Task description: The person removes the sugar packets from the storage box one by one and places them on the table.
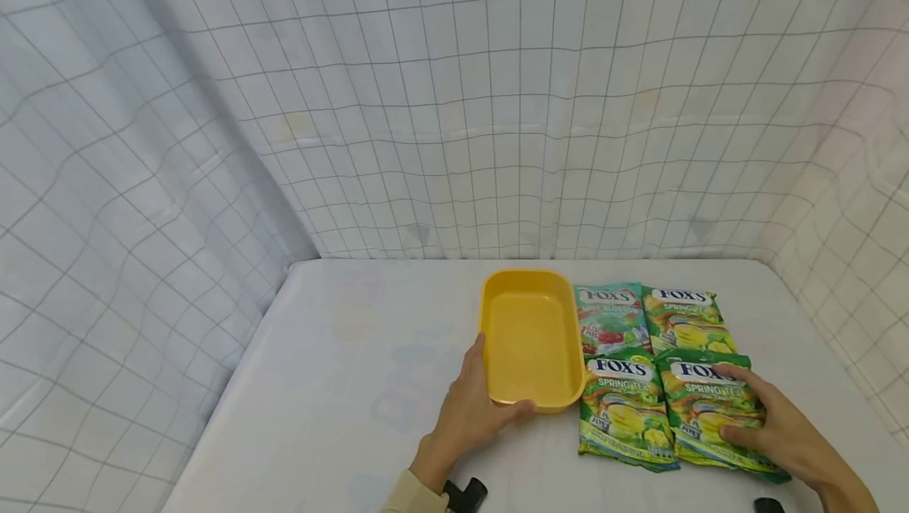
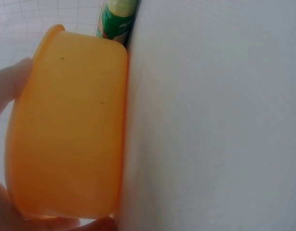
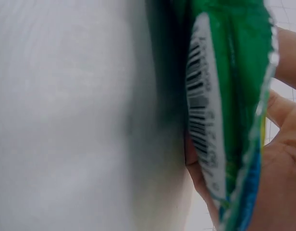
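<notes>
Right hand [image 1: 774, 430] fingers pinching near candy packet [image 1: 713, 418] at its edge, part lifted off desk [image 1: 341, 371]. Left hand [image 1: 472, 406] gripping yellow tub [image 1: 531, 337] corner. Beyond fingers, three more packets. Thin-edge pinch could slip; tub could skid.

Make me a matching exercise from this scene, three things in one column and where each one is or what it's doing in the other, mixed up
Things:
1. left hand
2. right hand
3. yellow tub

States:
A. stands empty on the table, left of the candy packets
B. grips the near right candy packet
C. holds the tub's near left corner

Pairs: 1-C, 2-B, 3-A
</notes>
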A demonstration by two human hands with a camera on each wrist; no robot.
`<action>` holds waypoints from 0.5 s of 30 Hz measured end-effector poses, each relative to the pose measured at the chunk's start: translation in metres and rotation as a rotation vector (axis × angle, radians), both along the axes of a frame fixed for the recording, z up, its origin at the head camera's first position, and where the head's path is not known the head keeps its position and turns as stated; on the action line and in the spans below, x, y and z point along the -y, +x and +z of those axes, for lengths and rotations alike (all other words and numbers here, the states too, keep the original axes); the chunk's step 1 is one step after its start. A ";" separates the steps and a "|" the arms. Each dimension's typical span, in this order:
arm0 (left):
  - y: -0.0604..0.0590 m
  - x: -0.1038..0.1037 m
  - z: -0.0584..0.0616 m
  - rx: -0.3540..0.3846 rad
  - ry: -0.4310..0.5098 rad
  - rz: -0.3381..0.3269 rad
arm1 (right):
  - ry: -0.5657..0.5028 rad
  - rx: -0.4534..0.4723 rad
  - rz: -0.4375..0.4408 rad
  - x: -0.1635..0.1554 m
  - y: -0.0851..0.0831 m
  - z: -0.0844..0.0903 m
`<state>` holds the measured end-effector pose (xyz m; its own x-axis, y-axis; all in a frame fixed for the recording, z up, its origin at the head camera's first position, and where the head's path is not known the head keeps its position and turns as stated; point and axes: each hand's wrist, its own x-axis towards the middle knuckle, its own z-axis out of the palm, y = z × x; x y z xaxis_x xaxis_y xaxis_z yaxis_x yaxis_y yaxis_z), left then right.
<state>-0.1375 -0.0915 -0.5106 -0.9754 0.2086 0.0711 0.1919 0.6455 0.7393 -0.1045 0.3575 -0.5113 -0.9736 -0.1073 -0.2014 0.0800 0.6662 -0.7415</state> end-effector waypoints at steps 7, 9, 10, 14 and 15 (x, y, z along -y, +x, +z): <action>0.001 0.001 0.001 0.014 -0.002 0.014 | 0.014 0.004 0.020 0.003 0.001 0.003; 0.001 0.001 0.002 0.016 -0.002 0.016 | 0.011 -0.009 0.022 0.004 0.001 0.004; 0.001 0.001 0.002 0.015 -0.001 0.015 | 0.006 -0.018 0.023 0.004 0.001 0.004; 0.000 0.000 0.003 0.018 0.001 0.010 | 0.009 0.010 -0.037 0.006 0.001 0.009; 0.000 0.000 0.003 0.017 -0.001 0.008 | 0.010 0.019 -0.054 0.006 0.001 0.011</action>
